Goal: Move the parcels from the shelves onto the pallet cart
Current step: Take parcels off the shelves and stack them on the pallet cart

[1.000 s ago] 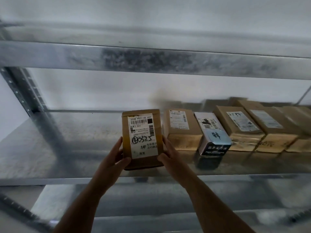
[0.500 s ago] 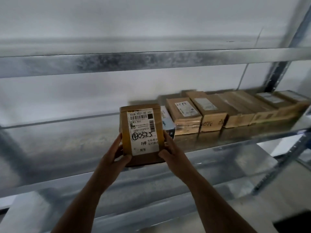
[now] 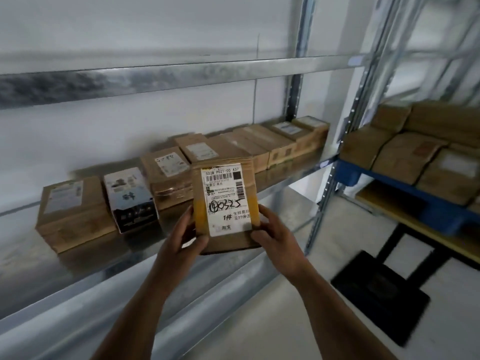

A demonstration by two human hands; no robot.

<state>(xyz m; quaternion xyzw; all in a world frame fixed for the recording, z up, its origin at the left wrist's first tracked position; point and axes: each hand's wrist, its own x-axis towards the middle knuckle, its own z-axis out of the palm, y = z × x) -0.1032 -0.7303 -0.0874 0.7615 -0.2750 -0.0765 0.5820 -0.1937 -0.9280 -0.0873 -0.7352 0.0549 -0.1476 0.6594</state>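
While a small brown parcel (image 3: pixel 225 203) is held upright clear of the metal shelf (image 3: pixel 78 261), it is clamped at its lower edges between the left hand (image 3: pixel 181 237) and right hand (image 3: pixel 272 235); with so low a grip it could tip forward; the row of parcels (image 3: pixel 161 183) might be clipped; the pallet cart (image 3: pixel 415 203) lies to the right.

I hold a brown parcel (image 3: pixel 225 203) upright in front of me, my left hand (image 3: pixel 181 240) gripping its lower left edge and my right hand (image 3: pixel 275 237) its lower right, the white label (image 3: pixel 227 197) with handwritten digits facing me. Behind it a row of parcels (image 3: pixel 166 183) sits on the metal shelf (image 3: pixel 39 268). To the right, more boxes (image 3: pixel 407 154) are stacked on a blue pallet cart (image 3: pixel 441 214).
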